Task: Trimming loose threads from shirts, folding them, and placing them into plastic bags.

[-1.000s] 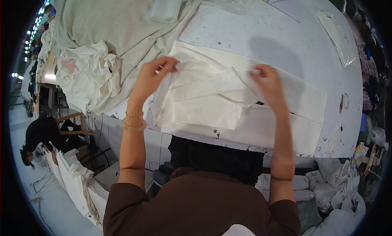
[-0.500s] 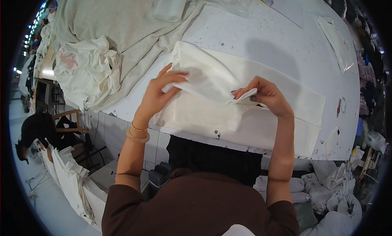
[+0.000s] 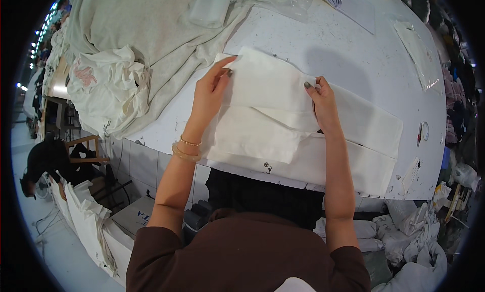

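Note:
A white garment (image 3: 262, 140) with two long leg-like parts lies on the white table, partly folded over itself. Its upper folded section (image 3: 270, 80) spreads flat between my hands. At this section's left edge is my left hand (image 3: 211, 90); thumb and forefinger are apart, their tips touching the cloth. My right hand (image 3: 326, 107) pinches the opposite edge, thumb on top and the other fingers partly hidden. The leg-like parts (image 3: 371, 120) stretch away to the right beneath and beyond my right wrist.
A large greyish-white cloth (image 3: 166, 24) and a crumpled white garment with a pink print (image 3: 113, 82) cover the table's left side. Clear plastic packaging (image 3: 209, 9) and papers (image 3: 348, 6) lie at the far edge. A small cutting tool (image 3: 419, 134) rests at right. Another person (image 3: 43, 163) bends at far left.
The cloth section that was lifted and bunched between my hands now lies flat, turned away from me. Both hands have moved farther over the table.

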Tool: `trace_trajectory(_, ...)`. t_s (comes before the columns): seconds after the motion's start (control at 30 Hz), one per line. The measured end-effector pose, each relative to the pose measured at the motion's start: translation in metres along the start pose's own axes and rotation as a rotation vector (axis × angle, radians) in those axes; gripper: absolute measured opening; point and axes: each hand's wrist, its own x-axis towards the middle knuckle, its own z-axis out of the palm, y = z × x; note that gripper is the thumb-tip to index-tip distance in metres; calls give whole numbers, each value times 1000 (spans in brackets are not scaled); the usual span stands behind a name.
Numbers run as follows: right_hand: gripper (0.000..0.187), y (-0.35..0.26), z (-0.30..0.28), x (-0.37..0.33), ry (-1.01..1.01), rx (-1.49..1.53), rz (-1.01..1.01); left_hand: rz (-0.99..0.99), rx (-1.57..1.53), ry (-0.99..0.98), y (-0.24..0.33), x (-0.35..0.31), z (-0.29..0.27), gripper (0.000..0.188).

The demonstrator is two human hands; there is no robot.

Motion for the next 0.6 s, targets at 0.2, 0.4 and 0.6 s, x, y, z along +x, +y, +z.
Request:
trace_trajectory(0.2,13,0,7,-2,83,-94,-114,7,238,-86,0,-14,0,46)
trace_trajectory(0.4,16,-6,11,-4,112,-136,-109,-157,334,-43,12,-14,8,41)
trace_trajectory(0.6,18,-15,18,-9,161,-287,-146,38,744,86,12,-21,19,33)
